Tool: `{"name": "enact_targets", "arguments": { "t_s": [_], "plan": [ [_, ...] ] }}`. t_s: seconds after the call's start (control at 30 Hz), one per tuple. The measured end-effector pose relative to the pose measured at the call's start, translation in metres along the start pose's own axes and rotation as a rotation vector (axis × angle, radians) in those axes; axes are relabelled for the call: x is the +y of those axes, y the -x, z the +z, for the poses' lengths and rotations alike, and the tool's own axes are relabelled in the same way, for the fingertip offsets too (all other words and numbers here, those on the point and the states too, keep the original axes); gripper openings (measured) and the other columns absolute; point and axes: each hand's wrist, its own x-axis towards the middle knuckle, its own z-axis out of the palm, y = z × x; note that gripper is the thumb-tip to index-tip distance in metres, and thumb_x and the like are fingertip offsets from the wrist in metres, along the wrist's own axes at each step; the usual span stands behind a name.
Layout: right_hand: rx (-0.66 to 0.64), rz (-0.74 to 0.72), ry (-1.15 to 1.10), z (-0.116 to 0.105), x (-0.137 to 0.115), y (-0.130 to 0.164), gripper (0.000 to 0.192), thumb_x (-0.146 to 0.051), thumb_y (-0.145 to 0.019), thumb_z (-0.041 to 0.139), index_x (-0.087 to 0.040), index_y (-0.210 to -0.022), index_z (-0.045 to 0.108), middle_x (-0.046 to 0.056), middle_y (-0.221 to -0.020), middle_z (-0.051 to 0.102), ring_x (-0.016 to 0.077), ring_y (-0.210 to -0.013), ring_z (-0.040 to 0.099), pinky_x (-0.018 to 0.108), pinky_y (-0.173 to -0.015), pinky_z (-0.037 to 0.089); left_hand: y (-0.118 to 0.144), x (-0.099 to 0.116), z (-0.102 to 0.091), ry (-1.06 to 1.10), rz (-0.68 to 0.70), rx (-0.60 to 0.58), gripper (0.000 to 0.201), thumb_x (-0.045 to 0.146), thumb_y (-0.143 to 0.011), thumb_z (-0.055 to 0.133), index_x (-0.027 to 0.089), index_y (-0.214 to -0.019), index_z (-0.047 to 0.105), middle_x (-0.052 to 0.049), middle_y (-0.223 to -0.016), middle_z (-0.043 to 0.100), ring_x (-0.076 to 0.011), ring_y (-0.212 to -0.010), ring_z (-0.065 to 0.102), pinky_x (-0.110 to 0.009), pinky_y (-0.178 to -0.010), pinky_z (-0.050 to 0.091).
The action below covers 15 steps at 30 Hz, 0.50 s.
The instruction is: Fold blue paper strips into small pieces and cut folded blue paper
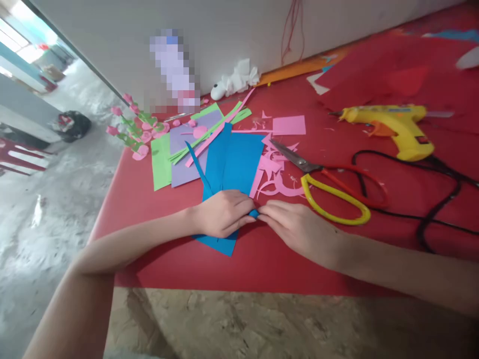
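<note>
A blue paper sheet lies on the red table cover in front of me. My left hand presses down on its near part, fingers curled over the paper. My right hand meets it from the right, and the fingertips of both hands pinch a small blue fold of paper between them. Blue strips stick out from under my left hand toward the far side.
Scissors with yellow and red handles lie right of the blue sheet among pink paper scraps. A yellow glue gun and its black cord are at the right. Green and purple sheets, pink paper flowers and red sheets lie farther back.
</note>
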Motion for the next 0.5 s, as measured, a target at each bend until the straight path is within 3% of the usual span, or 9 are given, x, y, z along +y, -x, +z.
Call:
{"name": "enact_targets", "arguments": {
  "t_s": [0.5],
  "plan": [
    [0.134,0.044,-0.067,0.0036,-0.0091,-0.0038,0.025,-0.006,-0.082,0.037,-0.015,-0.065,0.053,0.003,-0.059,0.053,0.0118,-0.053,0.05,0.024,-0.051,0.037,0.0008,-0.0007,0.0033,-0.042,-0.023,-0.032,0.048,0.037,-0.096,0.01,0.014,-0.079,0.048,-0.009,-0.07,0.062,-0.0154,-0.062,0.053,-0.026,-0.061,0.044]
  ]
}}
